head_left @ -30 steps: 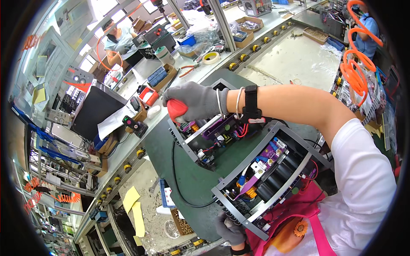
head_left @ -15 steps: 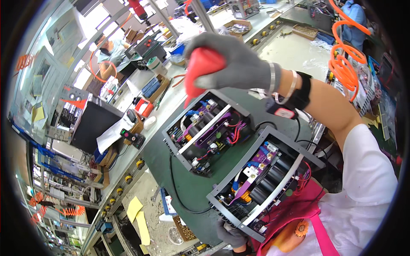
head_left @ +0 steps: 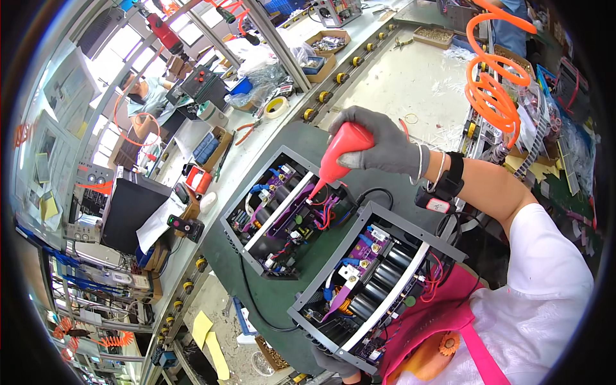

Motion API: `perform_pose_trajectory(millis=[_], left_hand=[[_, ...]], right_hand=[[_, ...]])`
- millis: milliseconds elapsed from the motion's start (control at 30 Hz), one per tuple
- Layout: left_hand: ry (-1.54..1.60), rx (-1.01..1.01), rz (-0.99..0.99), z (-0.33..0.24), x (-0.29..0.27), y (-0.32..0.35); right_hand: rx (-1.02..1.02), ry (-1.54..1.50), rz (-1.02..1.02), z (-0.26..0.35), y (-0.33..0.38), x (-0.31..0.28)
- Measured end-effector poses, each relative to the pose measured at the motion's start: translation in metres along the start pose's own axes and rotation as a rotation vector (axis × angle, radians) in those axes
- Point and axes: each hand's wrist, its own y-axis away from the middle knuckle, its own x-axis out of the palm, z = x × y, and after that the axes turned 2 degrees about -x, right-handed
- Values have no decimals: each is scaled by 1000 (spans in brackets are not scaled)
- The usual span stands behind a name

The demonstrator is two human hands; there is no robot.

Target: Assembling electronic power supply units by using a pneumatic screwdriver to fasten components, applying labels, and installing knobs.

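Red bottle and right hand have been brought across the far unit, from above its far frame edge to the side where its red wires are bunched, and the nozzle has been lowered toward the parts there. The bottle is gripped by the right hand, gloved fingers wrapped around its body, and is held tilted, tip down; whether a part is touched by the tip cannot be told. The left hand is mostly hidden by the near unit, at whose lower edge it is placed; whether anything is gripped by it cannot be told. Both units are set on the green tabletop with a gap between them, and a black cable is looped beside them. As far as can be judged, parts have been mounted and wired in both, and both are left uncovered. Work on the far unit appears to be under way, not finished; whether the near unit has been treated cannot be seen.
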Motion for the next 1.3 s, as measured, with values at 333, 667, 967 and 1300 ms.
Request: perform_pose_trajectory(millis=[333,667,967,1300], left_hand=[[-37,-64,10,5,-1,1],[132,-132,10,3,3,1],[-96,12,31,11,-7,3],[-56,-48,-64,2,-6,-2]], right_hand=[[-30,110,45,-6,2,4],[-229,98,191,40,-20,25],[-301,272,562,26,-34,94],[-432,366,643,22,-31,101]])
